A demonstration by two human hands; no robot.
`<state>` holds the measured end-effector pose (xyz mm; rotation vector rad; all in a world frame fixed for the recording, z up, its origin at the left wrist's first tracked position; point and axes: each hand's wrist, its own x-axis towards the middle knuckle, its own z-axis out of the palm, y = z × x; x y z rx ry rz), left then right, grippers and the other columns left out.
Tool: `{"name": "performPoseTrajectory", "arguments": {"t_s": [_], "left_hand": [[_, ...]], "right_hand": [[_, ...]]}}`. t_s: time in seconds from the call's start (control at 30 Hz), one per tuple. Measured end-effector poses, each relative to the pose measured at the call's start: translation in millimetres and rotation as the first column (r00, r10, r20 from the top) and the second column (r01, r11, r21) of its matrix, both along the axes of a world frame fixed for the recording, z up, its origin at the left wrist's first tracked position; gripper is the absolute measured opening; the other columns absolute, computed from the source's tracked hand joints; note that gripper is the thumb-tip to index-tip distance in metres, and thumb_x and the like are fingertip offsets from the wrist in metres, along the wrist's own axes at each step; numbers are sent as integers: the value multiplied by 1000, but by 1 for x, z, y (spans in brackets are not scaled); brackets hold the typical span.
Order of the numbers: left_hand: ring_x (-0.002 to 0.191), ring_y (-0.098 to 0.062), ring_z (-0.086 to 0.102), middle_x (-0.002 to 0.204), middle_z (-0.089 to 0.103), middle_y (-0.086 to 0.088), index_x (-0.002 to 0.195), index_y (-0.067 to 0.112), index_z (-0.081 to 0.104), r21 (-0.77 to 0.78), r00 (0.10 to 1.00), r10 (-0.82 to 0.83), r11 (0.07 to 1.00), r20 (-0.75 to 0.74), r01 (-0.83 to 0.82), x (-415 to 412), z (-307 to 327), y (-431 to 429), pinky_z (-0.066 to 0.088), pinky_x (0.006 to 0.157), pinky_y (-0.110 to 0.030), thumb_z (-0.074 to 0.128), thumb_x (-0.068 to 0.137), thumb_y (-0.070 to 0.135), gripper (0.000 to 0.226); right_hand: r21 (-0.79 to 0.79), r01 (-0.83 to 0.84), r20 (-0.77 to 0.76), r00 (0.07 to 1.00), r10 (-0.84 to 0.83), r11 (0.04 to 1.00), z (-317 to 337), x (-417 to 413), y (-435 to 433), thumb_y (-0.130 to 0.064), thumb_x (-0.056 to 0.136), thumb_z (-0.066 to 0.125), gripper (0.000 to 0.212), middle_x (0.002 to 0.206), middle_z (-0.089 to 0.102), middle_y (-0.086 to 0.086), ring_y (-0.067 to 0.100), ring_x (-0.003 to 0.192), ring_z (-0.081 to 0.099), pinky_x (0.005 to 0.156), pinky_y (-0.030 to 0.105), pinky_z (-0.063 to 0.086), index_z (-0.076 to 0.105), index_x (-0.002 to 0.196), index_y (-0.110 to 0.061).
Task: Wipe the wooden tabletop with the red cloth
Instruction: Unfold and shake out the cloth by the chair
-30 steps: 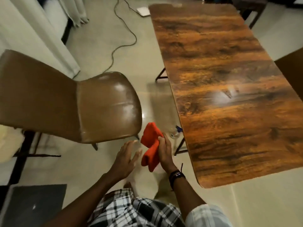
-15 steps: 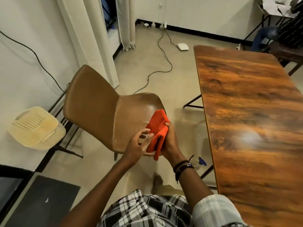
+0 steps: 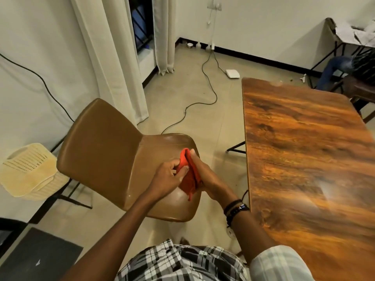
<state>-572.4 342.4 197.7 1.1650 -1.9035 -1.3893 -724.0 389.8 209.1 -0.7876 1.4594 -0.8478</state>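
Tabletop (image 3: 304,159) sits off right, wooden, no cloth on it yet; brown chair (image 3: 105,142) is right below the action. Left hand (image 3: 168,177) pinches the red cloth (image 3: 187,175), right hand (image 3: 205,177) clasps its far side. Danger as I see it: a fold slips loose, the cloth drops to seat or floor and picks up grit

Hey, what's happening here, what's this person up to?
A person holds the red cloth between the left hand and right hand, over the seat of a brown chair, apparently folding or bunching it. The wooden tabletop stands to their right. The cloth is not touching it, so wiping has not begun.
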Motion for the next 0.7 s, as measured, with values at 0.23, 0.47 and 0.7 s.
{"name": "performPoseTrajectory", "arguments": {"t_s": [0.23, 0.47, 0.7], "left_hand": [[66, -11, 56, 74, 66, -10, 80, 9, 68, -24, 995, 69, 997, 75, -67, -9, 3, -33, 47, 61, -36, 60, 90, 30, 25], [70, -3, 64, 77, 73, 7, 98, 21, 77, -278, 951, 99, 961, 292, -15, 13, 22, -64, 53, 66, -23, 65, 91, 15, 16], [81, -15, 63, 86, 68, 8, 98, 24, 73, -396, 894, 157, 918, 421, 25, 29, 32, -86, 56, 79, -39, 64, 93, 24, 10]], "right_hand": [[-128, -127, -333, 940, 78, 984, -12, -52, -14, -22, 98, 64, 19, 97, 72, 21, 21, 83, 73, 73, 43, 63, 71, 105, -7], [-157, -226, -743, 669, 36, 961, 0, -84, -51, -21, 89, 71, 11, 84, 75, 0, 17, 78, 69, 72, 34, 56, 77, 97, -17], [-242, -220, -829, 553, -84, 945, 8, -85, -70, -35, 90, 71, 17, 90, 72, -10, 11, 81, 64, 71, 30, 52, 76, 102, -25]]}}
